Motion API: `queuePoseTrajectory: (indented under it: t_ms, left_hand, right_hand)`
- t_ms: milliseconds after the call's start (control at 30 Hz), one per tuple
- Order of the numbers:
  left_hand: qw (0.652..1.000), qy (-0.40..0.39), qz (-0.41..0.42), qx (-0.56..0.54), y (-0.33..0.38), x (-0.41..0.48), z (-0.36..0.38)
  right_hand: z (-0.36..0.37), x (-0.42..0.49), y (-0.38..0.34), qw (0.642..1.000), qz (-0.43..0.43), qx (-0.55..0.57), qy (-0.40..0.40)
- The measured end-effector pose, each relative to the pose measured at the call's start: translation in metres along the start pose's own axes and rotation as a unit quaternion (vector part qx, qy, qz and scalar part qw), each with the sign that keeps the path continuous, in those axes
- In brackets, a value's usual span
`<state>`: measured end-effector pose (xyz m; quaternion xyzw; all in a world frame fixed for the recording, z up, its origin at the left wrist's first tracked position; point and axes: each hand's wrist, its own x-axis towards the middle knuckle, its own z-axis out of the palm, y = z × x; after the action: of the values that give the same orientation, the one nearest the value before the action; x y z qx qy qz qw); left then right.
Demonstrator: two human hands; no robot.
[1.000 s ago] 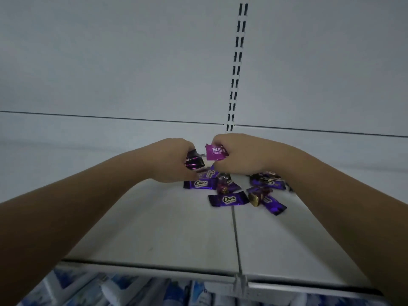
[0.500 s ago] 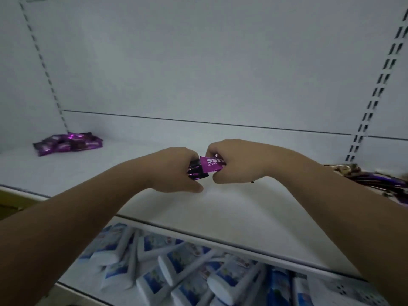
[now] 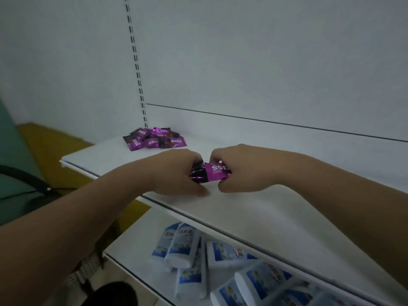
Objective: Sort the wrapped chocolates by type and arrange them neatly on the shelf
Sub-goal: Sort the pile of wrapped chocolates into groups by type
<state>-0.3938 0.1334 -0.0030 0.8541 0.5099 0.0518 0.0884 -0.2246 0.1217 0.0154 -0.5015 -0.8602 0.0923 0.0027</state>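
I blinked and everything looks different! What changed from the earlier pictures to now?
The left hand and right hand carried the pink Kiss chocolates leftward along the shelf, away from the mixed pile, now out of view, toward the sorted pink pile by the left upright. Nothing was picked up or let go. The grip stayed the same: both hands pinch the chocolates between them.
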Motion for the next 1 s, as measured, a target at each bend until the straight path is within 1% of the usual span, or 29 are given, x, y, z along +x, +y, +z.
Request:
queuePoseTrajectory:
  t_ms: [167,367,433,533,667,800,867,933,1000]
  left_hand:
    - [1.000,0.003,-0.010,-0.013,-0.056,0.017,-0.011]
    - [0.998,0.062,-0.008,0.027,-0.122,0.052,-0.031]
    - [0.997,0.071,-0.013,0.038,-0.140,0.065,-0.034]
    - [0.996,0.052,-0.026,0.065,-0.159,0.080,-0.036]
    - [0.994,0.029,-0.026,0.104,-0.183,0.098,-0.037]
    - [0.999,-0.016,-0.014,0.030,-0.204,0.107,-0.031]
    - [1.000,0.003,0.012,-0.016,-0.213,0.112,-0.025]
    - [0.998,0.025,0.030,-0.040,-0.221,0.118,-0.019]
    - [0.997,0.031,0.045,-0.057,-0.227,0.122,-0.015]
  right_hand:
    - [-0.003,0.060,-0.008,1.000,-0.027,0.010,-0.002]
    - [-0.013,0.137,-0.006,0.998,-0.048,0.033,0.027]
    - [-0.010,0.162,-0.004,0.997,-0.052,0.031,0.042]
    - [-0.003,0.196,-0.004,0.994,-0.058,0.045,0.075]
    - [0.008,0.230,-0.005,0.985,-0.043,0.120,0.115]
    - [0.030,0.249,-0.004,0.983,-0.036,0.122,0.129]
    - [0.039,0.249,-0.006,0.984,-0.019,0.108,0.144]
    - [0.043,0.246,-0.009,0.983,0.000,0.092,0.161]
    - [0.046,0.244,-0.012,0.983,0.005,0.091,0.158]
